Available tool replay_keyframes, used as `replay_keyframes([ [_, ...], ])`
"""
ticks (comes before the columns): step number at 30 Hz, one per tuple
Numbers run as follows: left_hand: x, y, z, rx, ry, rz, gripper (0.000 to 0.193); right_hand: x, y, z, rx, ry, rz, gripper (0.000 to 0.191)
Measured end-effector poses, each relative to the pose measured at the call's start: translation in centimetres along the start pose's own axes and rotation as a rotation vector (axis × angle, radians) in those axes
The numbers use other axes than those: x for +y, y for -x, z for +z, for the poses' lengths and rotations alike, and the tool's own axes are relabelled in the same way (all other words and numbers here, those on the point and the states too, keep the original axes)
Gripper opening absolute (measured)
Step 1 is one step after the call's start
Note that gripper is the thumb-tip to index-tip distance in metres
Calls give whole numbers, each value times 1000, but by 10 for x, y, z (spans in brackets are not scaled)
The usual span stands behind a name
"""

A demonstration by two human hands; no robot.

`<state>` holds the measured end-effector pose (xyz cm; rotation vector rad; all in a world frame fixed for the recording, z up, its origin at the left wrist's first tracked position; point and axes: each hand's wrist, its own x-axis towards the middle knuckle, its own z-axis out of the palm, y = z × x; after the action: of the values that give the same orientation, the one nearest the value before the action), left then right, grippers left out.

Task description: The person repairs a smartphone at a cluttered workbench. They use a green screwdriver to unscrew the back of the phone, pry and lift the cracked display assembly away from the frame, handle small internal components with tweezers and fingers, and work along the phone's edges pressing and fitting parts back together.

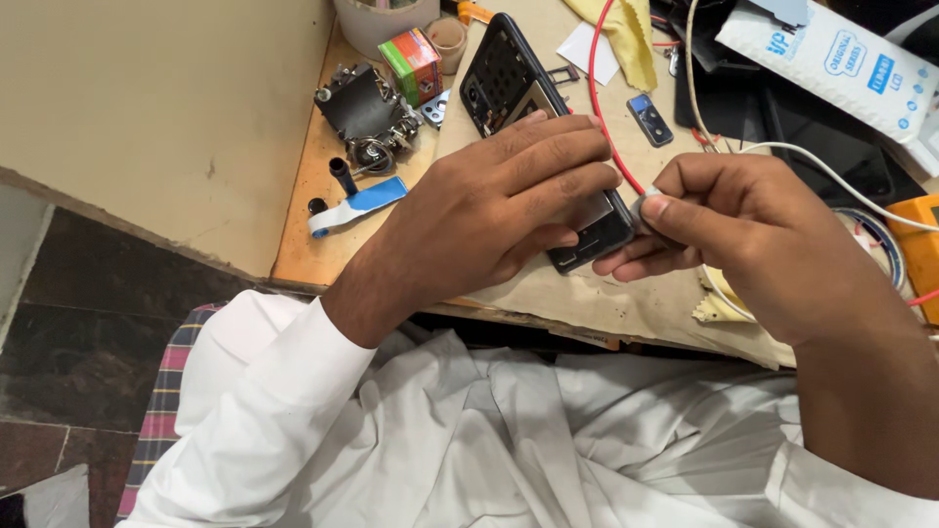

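An opened dark phone [509,83] lies on a cardboard-covered bench [626,293], its back cover off and its insides showing. My left hand [489,210] presses down over the phone's lower half, fingers spread along it. My right hand [724,225] sits at the phone's bottom end, thumb and fingers pinching a small grey object [648,200] against that end. What the object is cannot be told. A red wire [599,98] runs down to the spot where the two hands meet.
A small camera module [648,119], yellow cloth [626,39], green-orange box [413,65], dark metal tool clutter [364,115], blue-white strip [357,205] and white packet [831,59] lie around. A white cable [831,171] crosses at right. An orange device [919,244] sits at the right edge.
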<state>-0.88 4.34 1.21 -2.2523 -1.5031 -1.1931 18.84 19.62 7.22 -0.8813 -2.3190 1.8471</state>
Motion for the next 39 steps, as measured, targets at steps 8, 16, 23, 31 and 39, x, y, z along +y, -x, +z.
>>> replay_keyframes([
  [8,1,1,-1,16,-24,13,58,-8,0,3,31,41,61,25],
  [16,2,-1,-4,28,-42,24,56,8,-4,-12,-104,69,-37,26],
  [23,2,-2,-5,42,-10,17,55,-22,-14,-7,-191,85,10,21],
  [31,9,-15,-4,37,-62,18,44,-57,12,46,187,816,146,24],
  [39,13,-1,-15,-16,-95,-37,45,-24,-17,1,-185,245,101,26],
])
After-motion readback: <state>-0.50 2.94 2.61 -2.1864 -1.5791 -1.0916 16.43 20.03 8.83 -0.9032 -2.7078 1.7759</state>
